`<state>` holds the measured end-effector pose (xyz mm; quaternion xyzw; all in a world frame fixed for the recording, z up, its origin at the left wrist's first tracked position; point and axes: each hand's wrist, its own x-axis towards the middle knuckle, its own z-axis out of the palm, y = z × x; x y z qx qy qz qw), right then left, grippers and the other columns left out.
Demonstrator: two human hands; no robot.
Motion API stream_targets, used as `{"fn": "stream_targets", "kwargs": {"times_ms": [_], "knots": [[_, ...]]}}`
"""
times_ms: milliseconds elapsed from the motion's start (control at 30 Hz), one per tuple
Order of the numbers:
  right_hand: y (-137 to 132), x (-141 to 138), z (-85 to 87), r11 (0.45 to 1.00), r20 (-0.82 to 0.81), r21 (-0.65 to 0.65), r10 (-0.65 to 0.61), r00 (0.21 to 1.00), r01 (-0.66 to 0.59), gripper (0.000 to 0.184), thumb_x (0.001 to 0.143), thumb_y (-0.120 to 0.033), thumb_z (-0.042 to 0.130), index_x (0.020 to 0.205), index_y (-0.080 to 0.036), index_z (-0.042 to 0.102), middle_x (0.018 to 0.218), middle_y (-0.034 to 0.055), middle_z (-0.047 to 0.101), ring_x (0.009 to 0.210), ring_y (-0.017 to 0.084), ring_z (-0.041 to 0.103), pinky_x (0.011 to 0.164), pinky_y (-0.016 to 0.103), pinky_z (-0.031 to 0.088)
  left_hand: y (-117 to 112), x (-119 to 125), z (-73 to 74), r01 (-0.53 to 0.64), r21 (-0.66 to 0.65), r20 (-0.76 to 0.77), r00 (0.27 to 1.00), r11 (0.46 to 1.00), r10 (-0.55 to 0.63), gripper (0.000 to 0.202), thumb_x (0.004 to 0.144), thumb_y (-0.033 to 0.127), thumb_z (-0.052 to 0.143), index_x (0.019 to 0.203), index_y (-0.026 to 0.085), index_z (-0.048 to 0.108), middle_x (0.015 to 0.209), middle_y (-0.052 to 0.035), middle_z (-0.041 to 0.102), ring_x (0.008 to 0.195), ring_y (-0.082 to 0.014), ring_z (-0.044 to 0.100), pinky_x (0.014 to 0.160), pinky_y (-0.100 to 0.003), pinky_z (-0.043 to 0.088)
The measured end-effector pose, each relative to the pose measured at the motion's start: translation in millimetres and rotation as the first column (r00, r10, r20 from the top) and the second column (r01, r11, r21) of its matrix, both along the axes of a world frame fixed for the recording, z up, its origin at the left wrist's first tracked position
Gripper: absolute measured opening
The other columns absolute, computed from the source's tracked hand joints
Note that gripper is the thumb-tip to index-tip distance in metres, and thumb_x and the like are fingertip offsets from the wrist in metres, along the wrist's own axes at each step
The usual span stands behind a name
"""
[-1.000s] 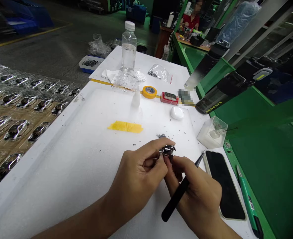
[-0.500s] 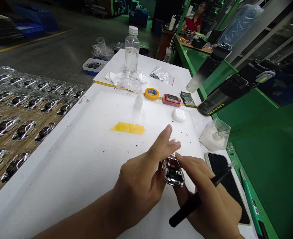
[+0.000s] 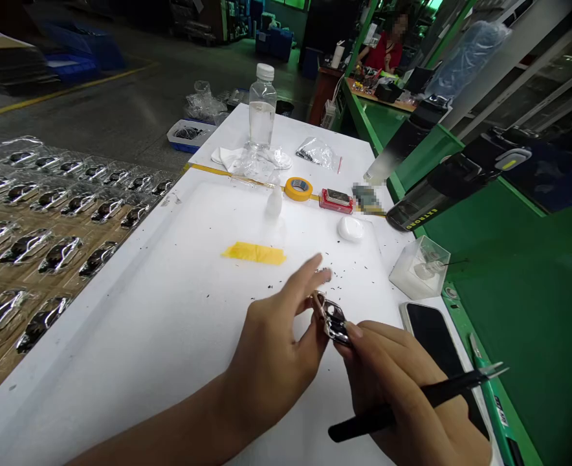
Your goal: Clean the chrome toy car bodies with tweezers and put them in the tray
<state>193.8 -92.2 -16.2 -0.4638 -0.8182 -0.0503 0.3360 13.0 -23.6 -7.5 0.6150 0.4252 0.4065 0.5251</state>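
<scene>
A small chrome car-shaped part is held over the white table. My right hand pinches the part with its fingertips and also grips black tweezers, whose tips point right toward the green bench. My left hand is beside the part, thumb near its left edge, index and middle fingers stretched out above it. A little heap of tiny dark bits lies on the table just beyond the fingers.
A phone lies to the right, next to a clear box. Yellow tape strip, tape roll, white case, red box and water bottle sit farther off. Trays of chrome parts fill the left. A person sits at the far bench.
My left hand has opened, its fingers lifting off the chrome part. My right hand has turned the part and swung the tweezers so the tips point right.
</scene>
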Motion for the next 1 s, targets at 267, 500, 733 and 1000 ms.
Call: {"fn": "stream_targets", "kwargs": {"times_ms": [267, 500, 733, 1000], "knots": [[22, 0, 6.2, 0.988, 0.058, 0.019, 0.154, 0.986, -0.155, 0.051, 0.095, -0.005, 0.062, 0.145, -0.011, 0.055, 0.123, 0.0156, 0.069, 0.121, 0.027, 0.063, 0.096, 0.038, 0.056, 25, -5, 15.0, 0.193, -0.683, 0.485, 0.841, 0.705, 0.239, 0.026, 0.094, 0.016, 0.052, 0.119, 0.016, 0.058, 0.106, -0.0142, 0.076, 0.083, -0.0221, 0.077, 0.070, -0.033, 0.063], [-13, 17, 11.0, 0.762, -0.347, -0.580, -0.551, 0.759, 0.287, 0.085, 0.103, -0.064, 0.002, 0.112, -0.027, 0.078, 0.069, 0.0054, 0.070, 0.066, 0.020, 0.071, 0.064, 0.032, 0.062, 29, -12, 11.4, -0.026, -0.677, 0.368, 0.853, 0.735, 0.369, 0.032, 0.094, 0.030, 0.059, 0.125, 0.021, 0.053, 0.127, -0.0158, 0.061, 0.096, -0.0288, 0.075, 0.068, -0.039, 0.066], [-30, 6, -8.8, 0.589, -0.433, -0.788, -0.737, 0.520, 0.178, 0.036, 0.078, -0.053, 0.080, 0.092, -0.021, 0.076, 0.078, 0.0044, 0.074, 0.073, 0.021, 0.073, 0.068, 0.025, 0.063, 27, -16, 2.8, -0.142, -0.530, 0.223, 0.928, 0.836, 0.299, 0.020, 0.095, 0.030, 0.055, 0.099, 0.020, 0.072, 0.128, -0.0122, 0.061, 0.079, -0.0153, 0.070, 0.047, -0.018, 0.052], [-31, 2, -13.1, 0.560, -0.394, -0.797, -0.766, 0.508, 0.226, 0.030, 0.078, -0.051, 0.081, 0.087, -0.022, 0.076, 0.074, 0.0026, 0.072, 0.071, 0.018, 0.068, 0.064, 0.022, 0.059, 12, -8, 2.9, 0.002, -0.433, 0.016, 1.000, 0.901, 0.006, 0.020, 0.094, 0.032, 0.056, 0.090, 0.022, 0.073, 0.073, -0.0029, 0.071, 0.047, -0.0098, 0.057, 0.049, -0.022, 0.053]]}}
